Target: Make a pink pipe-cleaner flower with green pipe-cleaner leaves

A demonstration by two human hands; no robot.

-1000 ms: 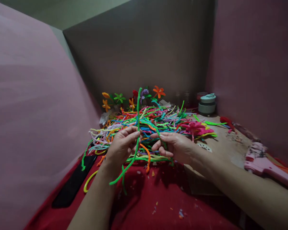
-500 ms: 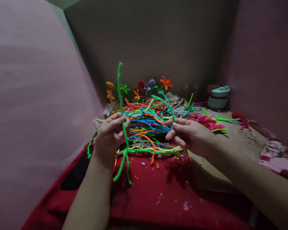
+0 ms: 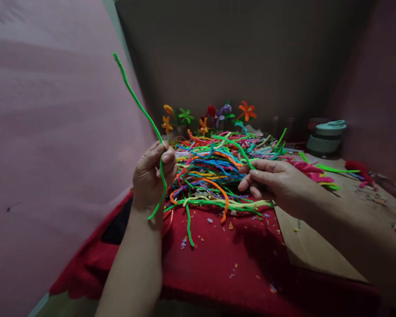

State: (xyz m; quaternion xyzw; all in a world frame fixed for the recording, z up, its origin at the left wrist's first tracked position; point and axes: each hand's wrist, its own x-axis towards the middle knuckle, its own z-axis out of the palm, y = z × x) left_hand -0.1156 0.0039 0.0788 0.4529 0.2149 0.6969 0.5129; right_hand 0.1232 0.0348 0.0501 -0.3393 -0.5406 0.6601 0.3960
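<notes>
Clearly left hand (image 3: 153, 176) lifts green pipe cleaner (image 3: 137, 99).

The pipe cleaners (image 3: 218, 169) lie on the cloth (image 3: 218, 268), with flowers (image 3: 211, 116) behind them and a tub (image 3: 326, 137) at the far right. The left hand (image 3: 153, 176) and right hand (image 3: 279, 182) sit before the pile.

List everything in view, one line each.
pipe cleaner pile: many, mixed colours, centre
pipe cleaner flowers: several, orange, green, red, purple, behind pile
lidded tub: one, teal, far right
red cloth: one, red, under pile
cardboard sheet: one, brown, right of cloth
long green pipe cleaner: one, green, raised in left grip
curved green pipe cleaner: one, green, right grip
left hand: one, left of pile
right hand: one, right of pile
</notes>
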